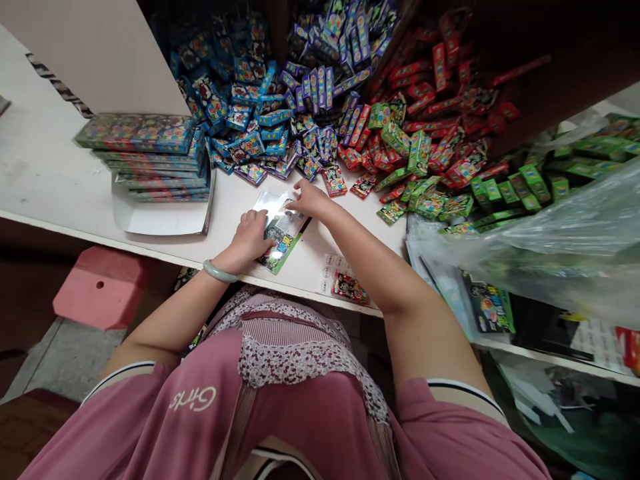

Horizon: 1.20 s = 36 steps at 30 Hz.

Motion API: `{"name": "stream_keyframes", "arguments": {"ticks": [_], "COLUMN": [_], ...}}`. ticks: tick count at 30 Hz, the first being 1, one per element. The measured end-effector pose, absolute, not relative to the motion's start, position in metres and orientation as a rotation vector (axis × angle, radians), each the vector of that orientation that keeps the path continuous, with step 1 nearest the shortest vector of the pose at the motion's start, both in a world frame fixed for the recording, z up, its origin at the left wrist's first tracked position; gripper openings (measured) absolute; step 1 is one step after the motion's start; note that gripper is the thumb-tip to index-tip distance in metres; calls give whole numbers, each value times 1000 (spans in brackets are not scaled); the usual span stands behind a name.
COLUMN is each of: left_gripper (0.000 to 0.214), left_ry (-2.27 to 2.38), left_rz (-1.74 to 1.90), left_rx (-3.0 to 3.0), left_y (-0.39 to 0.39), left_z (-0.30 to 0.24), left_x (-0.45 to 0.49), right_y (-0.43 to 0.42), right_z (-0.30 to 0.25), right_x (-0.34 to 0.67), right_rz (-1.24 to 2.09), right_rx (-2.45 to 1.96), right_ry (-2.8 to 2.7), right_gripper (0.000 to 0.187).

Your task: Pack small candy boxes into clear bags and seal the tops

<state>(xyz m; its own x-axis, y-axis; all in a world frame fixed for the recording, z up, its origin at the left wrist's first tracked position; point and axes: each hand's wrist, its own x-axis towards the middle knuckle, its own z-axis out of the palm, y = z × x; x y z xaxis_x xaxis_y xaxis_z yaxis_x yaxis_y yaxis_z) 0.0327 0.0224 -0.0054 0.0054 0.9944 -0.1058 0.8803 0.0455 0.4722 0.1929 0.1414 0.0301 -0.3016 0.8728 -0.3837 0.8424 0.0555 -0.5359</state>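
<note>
My left hand rests with curled fingers on a clear plastic bag with a green printed card, lying flat on the white table near its front edge. My right hand reaches over the bag's far end, fingers bent and pinching at its shiny open top. A pale green bangle circles my left wrist. Just beyond my right hand lie small loose boxes, the nearest a red one.
Heaps of small boxes fill the back: blue, purple, red, green. A stack of flat packed cards stands on the left. A big plastic bag lies right. A pink stool sits below.
</note>
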Motion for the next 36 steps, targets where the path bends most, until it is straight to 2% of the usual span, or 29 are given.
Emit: {"name": "stream_keyframes", "arguments": {"ticks": [2,5,6,8,11,15,18,22,25,28,31,33,34,36], "left_gripper": [71,77,78,74,49,31,37,55,50,39,26,19,19,23], "left_ry": [1924,1920,1904,1837,1692,1513,1493,1704,1814,1791,1641,1545,1503,1424], "left_rz": [381,410,447,574,851,1050,913,518,382,586,979,1183,1252,1352], "left_rx": [1882,1880,1886,1870,1761,1758,1937,2171,2166,2078,1817,1609,1529,1428], "left_y": [23,22,22,20,20,24,21,9,3,7,14,16,16,15], "left_z": [-6,-7,-8,-10,-7,13,35,57,61,55,46,42,42,41], "left_x": [33,34,34,35,34,24,20,30,38,35,23,17,15,17], "right_y": [143,146,145,143,136,130,129,125,122,118,106,93,85,69], "right_z": [35,47,52,63,82,102,105,103,105,113,119,113,107,88], "right_x": [192,195,198,204,215,229,233,229,225,223,225,227,227,227], "right_rz": [1051,1095,1116,1141,1234,1648,1779,1927,1998,1888,1425,1208,1221,1485], "right_rx": [-1875,-1845,-1809,-1718,-1563,-1326,-1280,-1263,-1243,-1232,-1259,-1243,-1202,-1053], "right_ry": [-2245,-2304,-2344,-2400,-2348,-2220,-2111,-1894,-1820,-1910,-1974,-1872,-1811,-1719], "right_gripper": [49,17,14,22,31,25,28,28,22,16,9,20,26,32]}}
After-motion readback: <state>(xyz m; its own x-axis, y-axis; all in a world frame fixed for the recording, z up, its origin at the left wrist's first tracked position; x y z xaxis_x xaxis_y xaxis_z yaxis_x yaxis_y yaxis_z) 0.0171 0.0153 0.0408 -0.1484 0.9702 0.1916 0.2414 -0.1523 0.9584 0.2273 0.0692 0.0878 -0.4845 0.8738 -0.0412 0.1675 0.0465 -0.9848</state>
